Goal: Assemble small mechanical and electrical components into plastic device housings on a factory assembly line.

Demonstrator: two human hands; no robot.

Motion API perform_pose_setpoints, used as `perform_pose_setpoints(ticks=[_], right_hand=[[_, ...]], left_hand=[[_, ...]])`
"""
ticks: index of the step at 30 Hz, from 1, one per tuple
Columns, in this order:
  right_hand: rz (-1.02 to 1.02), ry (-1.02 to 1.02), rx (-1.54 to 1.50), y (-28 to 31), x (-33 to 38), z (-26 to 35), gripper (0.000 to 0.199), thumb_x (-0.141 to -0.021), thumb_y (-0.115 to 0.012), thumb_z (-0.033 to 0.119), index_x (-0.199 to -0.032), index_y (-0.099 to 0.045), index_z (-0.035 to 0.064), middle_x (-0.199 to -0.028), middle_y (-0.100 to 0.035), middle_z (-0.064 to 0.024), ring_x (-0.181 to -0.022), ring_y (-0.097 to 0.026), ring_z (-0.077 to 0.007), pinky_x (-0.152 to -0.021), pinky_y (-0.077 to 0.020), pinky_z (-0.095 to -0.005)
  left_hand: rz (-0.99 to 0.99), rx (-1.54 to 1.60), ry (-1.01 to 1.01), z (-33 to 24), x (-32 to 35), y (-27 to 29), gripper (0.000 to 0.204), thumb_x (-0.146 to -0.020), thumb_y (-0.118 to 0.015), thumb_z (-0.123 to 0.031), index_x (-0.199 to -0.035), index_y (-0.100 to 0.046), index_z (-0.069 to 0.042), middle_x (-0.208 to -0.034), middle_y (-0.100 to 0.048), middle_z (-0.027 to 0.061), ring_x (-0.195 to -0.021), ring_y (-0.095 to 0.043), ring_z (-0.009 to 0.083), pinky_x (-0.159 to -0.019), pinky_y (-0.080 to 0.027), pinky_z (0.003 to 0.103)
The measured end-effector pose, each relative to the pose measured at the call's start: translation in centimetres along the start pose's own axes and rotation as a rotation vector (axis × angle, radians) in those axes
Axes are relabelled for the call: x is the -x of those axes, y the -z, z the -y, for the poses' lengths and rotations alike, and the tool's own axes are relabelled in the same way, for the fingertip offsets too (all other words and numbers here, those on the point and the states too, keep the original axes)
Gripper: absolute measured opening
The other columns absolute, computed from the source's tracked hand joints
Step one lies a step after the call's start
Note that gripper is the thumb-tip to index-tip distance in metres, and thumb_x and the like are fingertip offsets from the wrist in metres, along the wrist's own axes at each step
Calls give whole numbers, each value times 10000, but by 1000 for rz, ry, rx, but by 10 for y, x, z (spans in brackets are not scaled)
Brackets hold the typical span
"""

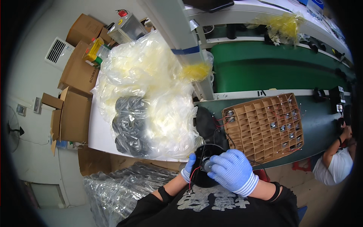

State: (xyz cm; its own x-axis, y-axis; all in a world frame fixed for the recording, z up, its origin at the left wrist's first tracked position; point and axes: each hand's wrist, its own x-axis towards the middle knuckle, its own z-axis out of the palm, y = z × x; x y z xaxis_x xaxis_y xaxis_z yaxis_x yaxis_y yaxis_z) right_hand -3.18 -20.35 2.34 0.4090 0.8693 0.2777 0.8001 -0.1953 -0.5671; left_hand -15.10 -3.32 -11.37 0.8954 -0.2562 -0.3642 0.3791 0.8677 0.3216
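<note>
Both my hands wear blue gloves and meet over a round black fan close to my chest. My left hand grips the fan's left rim, with red and black wires hanging down beside it. My right hand lies on top of the fan, fingers curled at its silver hub. Just beyond them a brown cardboard divider tray rests on the green bench, with small fans and red wires in several of its cells.
A big heap of clear and yellowish plastic bags holding black parts covers a white table on my left. Cardboard boxes stand further left. A green conveyor runs across the back. Another person sits at right.
</note>
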Motion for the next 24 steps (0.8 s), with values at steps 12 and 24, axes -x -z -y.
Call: perform_pose_setpoints(ticks=[12, 24], right_hand=[[424, -363, -187, 12, -17, -68, 240, -845, -480, 256, -970, -596, 87, -786, -633, -184, -740, -617, -364, -693, -490, -455], [-334, -909, -241, 89, 51, -283, 335, -749, -546, 125, -1034, -595, -43, -874, -651, -158, -727, -625, -240, -714, -513, -334]], left_hand=[[162, -54, 349, -18, -27, -40, 1109, -618, -380, -865, -1388, -288, -72, -1284, -438, 251, -1119, -491, 392, -931, -407, 513], [15, 3, 206, -57, -20, 8, 912, -737, -494, -693, -1389, -284, -90, -1392, -289, 288, -1218, -392, 455, -1011, -321, 553]])
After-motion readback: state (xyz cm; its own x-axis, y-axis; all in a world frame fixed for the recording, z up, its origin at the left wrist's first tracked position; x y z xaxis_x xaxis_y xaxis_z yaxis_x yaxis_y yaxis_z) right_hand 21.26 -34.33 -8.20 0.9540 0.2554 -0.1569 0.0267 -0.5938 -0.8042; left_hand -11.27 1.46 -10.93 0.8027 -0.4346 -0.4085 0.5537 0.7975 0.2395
